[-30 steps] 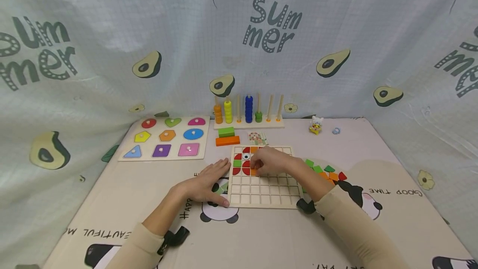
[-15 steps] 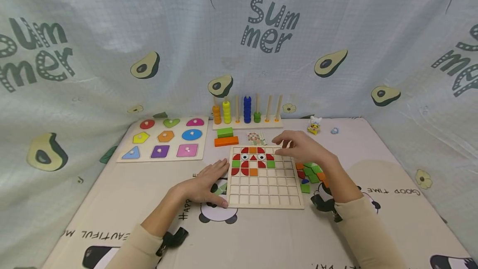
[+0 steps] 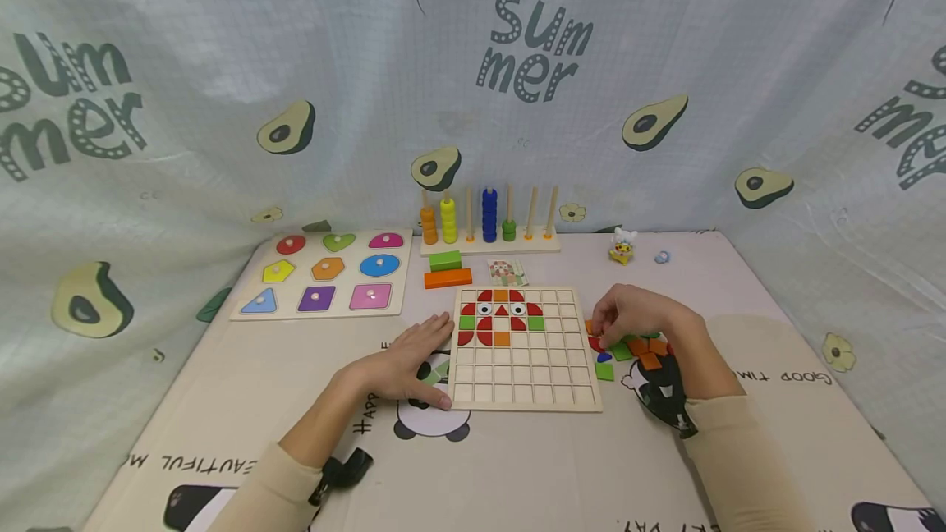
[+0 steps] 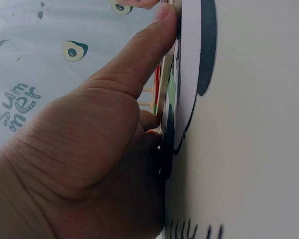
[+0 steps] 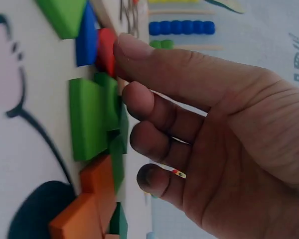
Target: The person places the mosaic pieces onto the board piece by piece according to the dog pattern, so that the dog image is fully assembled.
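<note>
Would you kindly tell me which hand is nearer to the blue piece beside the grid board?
Right: the right hand is close beside the blue piece, while the left hand is across the grid board, at its left edge.

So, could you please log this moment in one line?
left hand: touches board, left edge | right hand: at red piece, grip unclear | board: partly filled

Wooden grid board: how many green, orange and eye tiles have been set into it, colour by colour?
Green tiles: 2
Orange tiles: 2
Eye tiles: 2
Total of these on the grid board: 6
</note>
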`<state>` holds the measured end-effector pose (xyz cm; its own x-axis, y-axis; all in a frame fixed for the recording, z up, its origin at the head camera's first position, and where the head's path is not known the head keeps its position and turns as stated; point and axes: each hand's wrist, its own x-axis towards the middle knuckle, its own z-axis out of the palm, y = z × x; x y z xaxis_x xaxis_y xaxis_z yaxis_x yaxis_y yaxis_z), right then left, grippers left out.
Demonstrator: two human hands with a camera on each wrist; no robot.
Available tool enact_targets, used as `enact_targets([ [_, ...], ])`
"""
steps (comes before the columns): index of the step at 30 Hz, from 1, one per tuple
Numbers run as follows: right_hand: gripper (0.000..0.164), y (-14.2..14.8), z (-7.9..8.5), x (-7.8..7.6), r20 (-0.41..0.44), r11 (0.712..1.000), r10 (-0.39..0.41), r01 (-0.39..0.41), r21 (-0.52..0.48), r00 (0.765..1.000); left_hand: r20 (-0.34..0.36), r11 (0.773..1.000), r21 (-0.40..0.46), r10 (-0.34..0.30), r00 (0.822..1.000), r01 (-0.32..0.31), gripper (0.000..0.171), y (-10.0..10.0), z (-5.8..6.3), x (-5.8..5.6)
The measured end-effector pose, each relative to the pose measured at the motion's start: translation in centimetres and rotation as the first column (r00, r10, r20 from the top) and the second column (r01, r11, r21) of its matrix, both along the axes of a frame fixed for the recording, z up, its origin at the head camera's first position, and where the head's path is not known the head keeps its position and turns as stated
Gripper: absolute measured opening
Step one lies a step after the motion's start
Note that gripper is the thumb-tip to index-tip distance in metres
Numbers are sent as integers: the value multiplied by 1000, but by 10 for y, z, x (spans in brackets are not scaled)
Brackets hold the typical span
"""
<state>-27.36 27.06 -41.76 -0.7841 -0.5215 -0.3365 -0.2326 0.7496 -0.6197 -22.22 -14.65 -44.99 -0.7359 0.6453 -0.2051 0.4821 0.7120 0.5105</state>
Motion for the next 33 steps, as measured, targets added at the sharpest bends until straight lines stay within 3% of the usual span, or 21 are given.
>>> enact_targets([
  [8,17,-12,-1,6,-70,997,8,-3,83,997,-2,1000,-12,3,1000,-3,118,0,-1,-1],
  [17,16,-14,1,11,-33,995,21,-18,94,999,-4,1000,-11,0,1000,0,118,-1,-2,-1],
  [21,12,-10,2,9,-35,999,30,-29,24,999,-3,1000,-8,-1,1000,1,118,-1,-2,-1],
  [26,6,-13,6,5,-71,978,-17,2,-207,997,-9,1000,-16,2,1000,-2,118,-1,-2,-1],
  [29,5,-31,7,4,-112,953,-26,-9,-302,993,-15,1000,-12,0,1000,0,118,-1,-3,-1],
  [33,6,-63,4,3,-145,947,27,-72,-313,989,-6,1000,-4,2,1000,-2,118,-1,-3,-1],
])
